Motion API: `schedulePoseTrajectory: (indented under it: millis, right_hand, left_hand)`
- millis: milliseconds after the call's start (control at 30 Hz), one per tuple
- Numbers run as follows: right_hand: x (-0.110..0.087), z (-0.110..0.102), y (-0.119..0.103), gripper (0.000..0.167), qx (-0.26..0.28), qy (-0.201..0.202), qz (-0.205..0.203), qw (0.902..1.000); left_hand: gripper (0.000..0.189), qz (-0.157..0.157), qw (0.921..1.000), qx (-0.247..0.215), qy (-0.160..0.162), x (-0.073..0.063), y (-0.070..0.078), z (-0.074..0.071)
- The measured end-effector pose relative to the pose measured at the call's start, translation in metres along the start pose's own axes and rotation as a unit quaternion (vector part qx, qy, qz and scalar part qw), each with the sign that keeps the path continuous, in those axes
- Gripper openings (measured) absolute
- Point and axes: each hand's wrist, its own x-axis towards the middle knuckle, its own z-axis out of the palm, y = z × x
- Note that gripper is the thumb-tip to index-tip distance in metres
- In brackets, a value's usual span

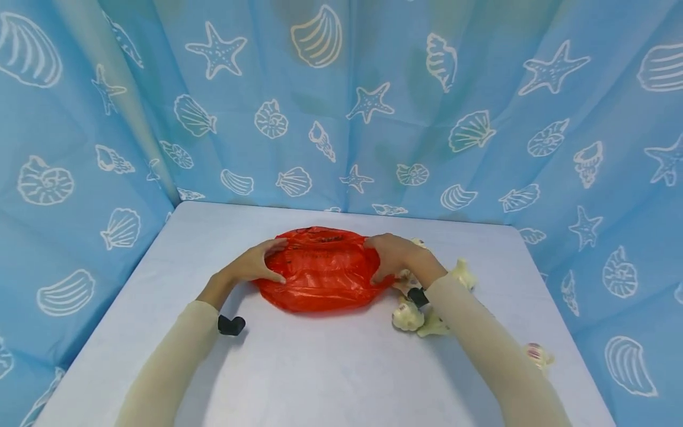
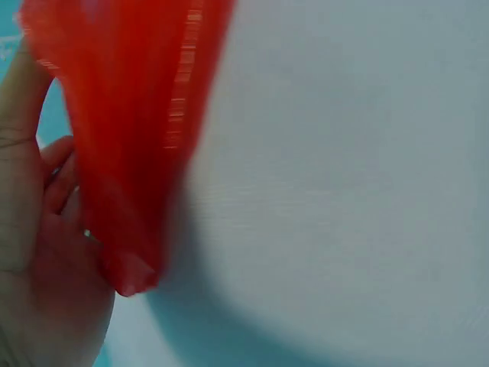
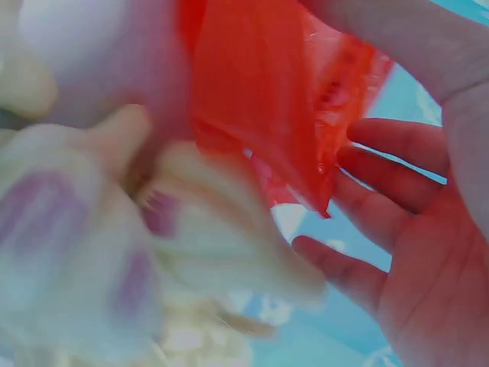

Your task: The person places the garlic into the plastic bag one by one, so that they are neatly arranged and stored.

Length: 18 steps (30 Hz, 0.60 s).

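Observation:
A red plastic bag [image 1: 325,270] with dark print spans the space between both hands over the white table. My left hand [image 1: 253,264] holds its left end, thumb on the near side and fingers on the far side; the left wrist view shows the red film [image 2: 130,138] running between thumb and palm. At the opposite end my right hand [image 1: 397,255] holds the bag, its fingers spread along the film's edge in the right wrist view. Beside and under the right wrist lie several garlic bulbs [image 1: 408,316], partly hidden by the arm. Purple-streaked garlic [image 3: 61,229] appears large and blurred close to that wrist.
One more garlic bulb [image 1: 538,354] lies apart near the table's right edge. The white table [image 1: 320,379] is bordered behind and at both sides by a blue curtain [image 1: 331,148] with shell and starfish prints. Each wrist carries a small black camera [image 1: 231,325].

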Motion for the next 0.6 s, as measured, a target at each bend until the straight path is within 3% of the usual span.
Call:
schedulePoseTrajectory:
  millis: [167, 300, 467, 600]
  right_hand:
    - [-0.026, -0.019, 0.001, 0.079, 0.026, 0.072, -0.071, 0.9945]
    - [-0.049, -0.023, 0.007, 0.07, 0.067, 0.125, -0.087, 0.9861]
    - [-0.079, -0.01, 0.02, 0.056, 0.128, 0.186, -0.101, 0.969]
    - [-0.097, 0.009, 0.028, 0.051, 0.156, 0.206, -0.113, 0.9594]
  left_hand:
    - [0.107, 0.021, 0.9988, 0.044, -0.005, -0.004, 0.014, -0.006]
    - [0.108, 0.025, 0.9985, 0.047, 0.014, -0.009, 0.016, -0.007]
    - [0.113, 0.023, 0.9979, 0.059, 0.014, -0.017, 0.007, -0.003]
    - [0.113, 0.044, 0.9974, 0.049, 0.029, -0.018, 0.001, -0.002]
